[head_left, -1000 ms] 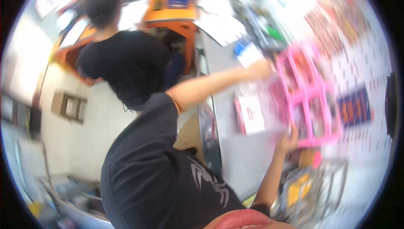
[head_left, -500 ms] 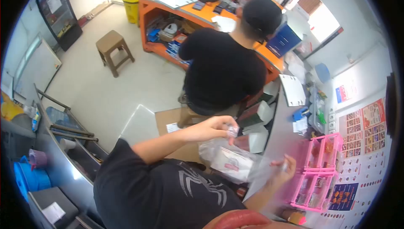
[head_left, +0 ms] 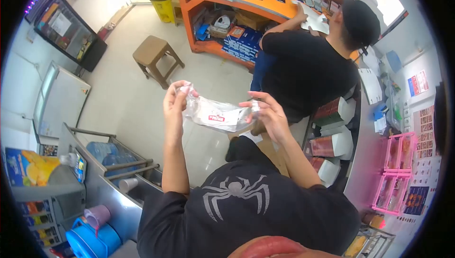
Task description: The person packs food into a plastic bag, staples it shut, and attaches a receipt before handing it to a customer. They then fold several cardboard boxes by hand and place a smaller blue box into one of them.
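Clamps the clear plastic bag (head_left: 230,115) at opposite ends, with left hand (head_left: 174,102) and right hand (head_left: 274,117); best held level, under light, even tension.

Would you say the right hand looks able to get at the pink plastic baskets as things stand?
Probably not directly: the right hand grips one end of the clear plastic bag, and the pink baskets stand off to its right.
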The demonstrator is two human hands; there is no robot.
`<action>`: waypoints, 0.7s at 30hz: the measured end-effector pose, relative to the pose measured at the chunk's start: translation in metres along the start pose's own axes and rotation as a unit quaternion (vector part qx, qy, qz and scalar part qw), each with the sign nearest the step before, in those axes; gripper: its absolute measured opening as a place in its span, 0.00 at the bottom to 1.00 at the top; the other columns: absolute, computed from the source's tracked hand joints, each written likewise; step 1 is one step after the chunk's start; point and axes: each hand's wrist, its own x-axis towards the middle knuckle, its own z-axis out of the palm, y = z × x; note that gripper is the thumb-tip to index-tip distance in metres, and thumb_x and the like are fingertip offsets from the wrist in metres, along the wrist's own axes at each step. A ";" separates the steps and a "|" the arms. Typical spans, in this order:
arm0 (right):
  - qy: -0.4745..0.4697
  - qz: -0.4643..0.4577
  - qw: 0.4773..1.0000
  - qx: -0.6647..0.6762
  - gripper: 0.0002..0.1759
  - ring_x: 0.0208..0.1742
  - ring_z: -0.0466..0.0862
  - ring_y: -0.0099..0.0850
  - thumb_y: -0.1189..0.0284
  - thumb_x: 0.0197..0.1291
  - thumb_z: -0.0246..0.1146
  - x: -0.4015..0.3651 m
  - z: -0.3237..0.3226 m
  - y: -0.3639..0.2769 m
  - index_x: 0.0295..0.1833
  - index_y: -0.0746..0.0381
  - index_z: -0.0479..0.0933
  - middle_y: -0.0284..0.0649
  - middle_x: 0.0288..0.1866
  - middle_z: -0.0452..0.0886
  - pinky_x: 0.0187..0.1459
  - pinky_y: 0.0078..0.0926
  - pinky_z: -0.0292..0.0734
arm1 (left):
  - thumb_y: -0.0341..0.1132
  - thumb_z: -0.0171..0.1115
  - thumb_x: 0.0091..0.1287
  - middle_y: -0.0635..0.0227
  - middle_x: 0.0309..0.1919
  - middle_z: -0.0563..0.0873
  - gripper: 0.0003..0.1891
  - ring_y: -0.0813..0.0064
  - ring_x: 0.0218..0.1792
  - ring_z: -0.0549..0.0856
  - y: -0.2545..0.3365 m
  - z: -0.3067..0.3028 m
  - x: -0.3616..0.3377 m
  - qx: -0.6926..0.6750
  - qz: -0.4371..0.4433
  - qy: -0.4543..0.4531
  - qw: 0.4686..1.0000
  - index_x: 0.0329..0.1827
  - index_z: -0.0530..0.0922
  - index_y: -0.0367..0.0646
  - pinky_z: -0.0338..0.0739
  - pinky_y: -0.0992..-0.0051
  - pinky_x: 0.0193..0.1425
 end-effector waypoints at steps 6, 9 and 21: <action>-0.075 0.036 0.996 0.026 0.17 0.32 0.78 0.23 0.72 0.61 0.55 0.140 0.020 0.026 0.55 0.66 0.71 0.47 0.43 0.80 0.44 0.22 0.74 | 0.37 0.53 0.66 0.70 0.27 0.82 0.11 0.92 0.19 0.62 -0.003 -0.037 0.118 0.027 0.024 0.047 0.998 0.44 0.75 0.38 0.54 0.86 0.24; -0.114 0.039 0.992 0.037 0.15 0.30 0.78 0.23 0.70 0.63 0.55 0.217 0.027 0.021 0.52 0.67 0.73 0.45 0.42 0.81 0.40 0.21 0.74 | 0.38 0.51 0.67 0.69 0.28 0.82 0.12 0.91 0.18 0.58 0.005 -0.064 0.178 0.012 -0.016 0.075 0.997 0.44 0.74 0.38 0.52 0.87 0.24; -0.092 -0.094 0.991 0.007 0.13 0.31 0.83 0.30 0.73 0.63 0.53 0.488 0.009 -0.047 0.47 0.71 0.72 0.47 0.37 0.79 0.26 0.21 0.78 | 0.46 0.43 0.68 0.57 0.33 0.84 0.19 0.89 0.20 0.56 0.040 -0.097 0.411 -0.049 0.065 -0.026 0.996 0.48 0.71 0.39 0.51 0.86 0.24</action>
